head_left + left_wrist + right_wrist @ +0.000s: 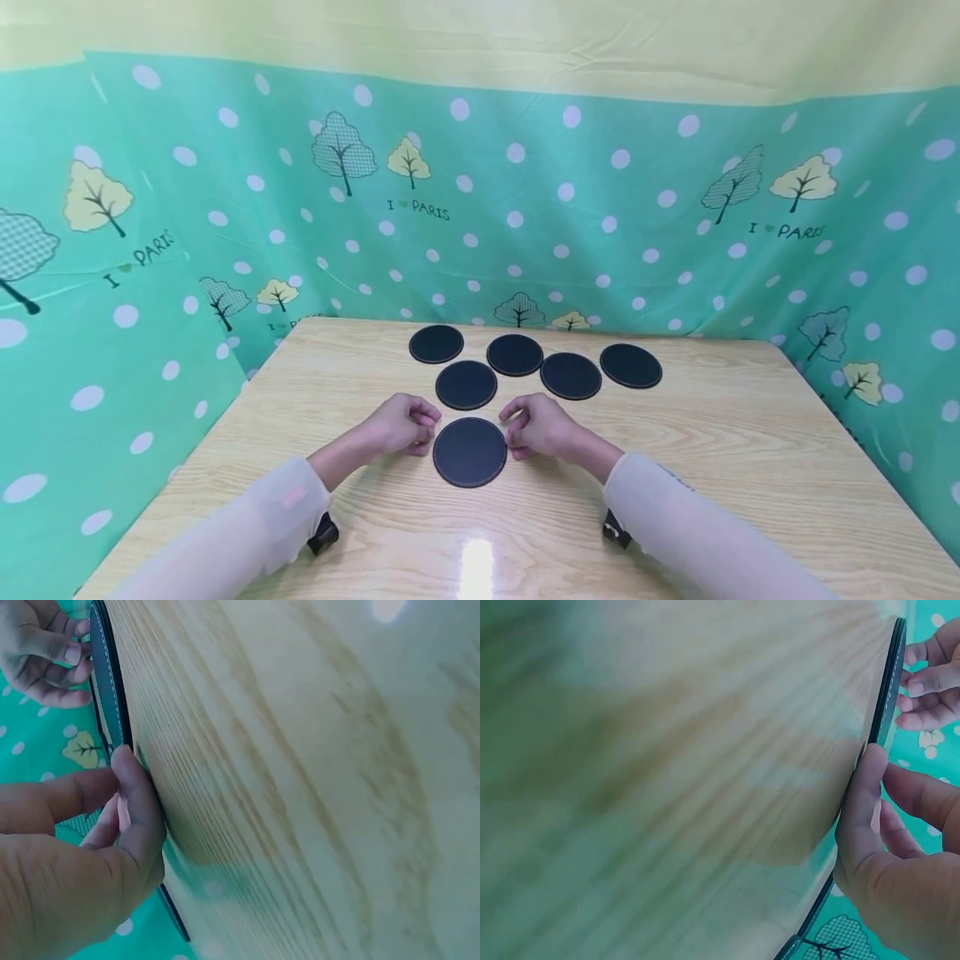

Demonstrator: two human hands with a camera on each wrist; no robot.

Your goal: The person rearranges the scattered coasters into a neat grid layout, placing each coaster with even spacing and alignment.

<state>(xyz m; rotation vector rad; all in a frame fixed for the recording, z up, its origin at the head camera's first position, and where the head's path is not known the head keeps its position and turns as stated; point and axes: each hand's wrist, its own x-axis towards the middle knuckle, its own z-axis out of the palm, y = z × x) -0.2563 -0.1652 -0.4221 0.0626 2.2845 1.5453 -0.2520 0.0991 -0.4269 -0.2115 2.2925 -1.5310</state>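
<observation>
A round black coaster (470, 452) with pale stitching along its rim lies on the wooden table between my two hands. At its left side is my left hand (401, 425), fingers loosely bent, thumb tip right at the rim. My right hand (542, 427) mirrors it on the other side, with its fingertips close to the right edge. In the left wrist view the stitched coaster (111, 682) appears edge-on beyond the left thumb. The right wrist view also has the coaster (889, 690) edge-on, with the left hand's fingers across from it.
Farther back on the table (720, 450) lie several more black coasters: one (466, 384) just beyond my hands, one (436, 344) at the back left, two side by side, (514, 355) and one (631, 366) to the right. A green dotted curtain (525, 192) hangs behind.
</observation>
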